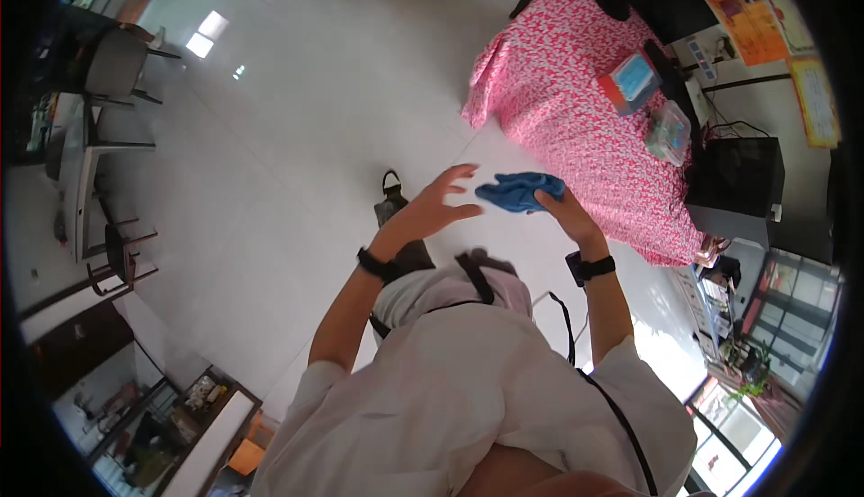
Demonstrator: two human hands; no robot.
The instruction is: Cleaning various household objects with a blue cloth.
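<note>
A crumpled blue cloth (520,192) is held up in front of my body in my right hand (563,210), with the thumb on top and the other fingers mostly hidden. To its left, my left hand (445,203) holds nothing. Its fingers and thumb are spread towards the cloth, apart from it by a small gap. Black bands sit on both wrists, and the right one carries a small device (577,269).
On the right stands a table under a pink-and-white patterned cloth (540,85), bearing a box with blue contents (634,78) and a clear plastic container (670,134). A grey chair (116,61) and stool (120,254) stand left. A black cord (621,423) hangs beside my right arm.
</note>
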